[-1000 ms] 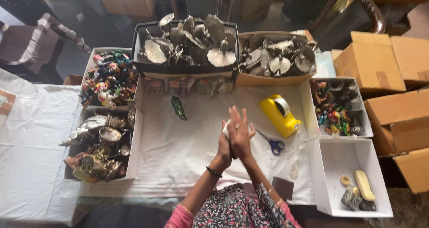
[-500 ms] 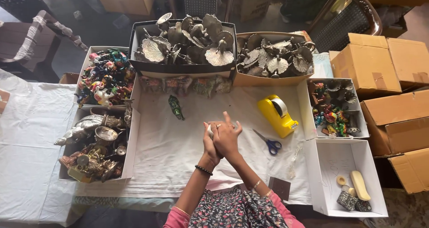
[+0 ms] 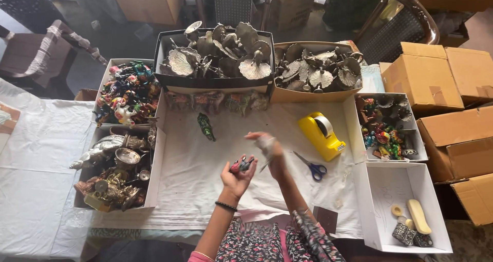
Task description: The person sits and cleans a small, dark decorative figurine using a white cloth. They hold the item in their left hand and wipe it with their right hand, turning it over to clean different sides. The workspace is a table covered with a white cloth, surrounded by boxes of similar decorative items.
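My left hand (image 3: 237, 176) is raised palm up over the white cloth and cradles a small red and green painted figurine (image 3: 241, 165). My right hand (image 3: 267, 148) hovers just right of it, blurred, fingers spread, holding nothing that I can make out. A dark green figurine (image 3: 206, 126) lies on the cloth farther back. Blue-handled scissors (image 3: 311, 166) and a yellow tape dispenser (image 3: 322, 135) lie to the right of my hands.
Boxes ring the cloth: metal leaf pieces in a dark box (image 3: 215, 80) and a tan box (image 3: 315, 94), painted figurines at left (image 3: 105, 85) and right (image 3: 418, 138), metalware at left (image 3: 154, 190), a white box (image 3: 436, 221) with small items. Cardboard cartons (image 3: 441, 82) stand right.
My hands were pressed together upright; they have since parted. The left now lies palm up with a small figurine in it, and the right has swung away to the right.
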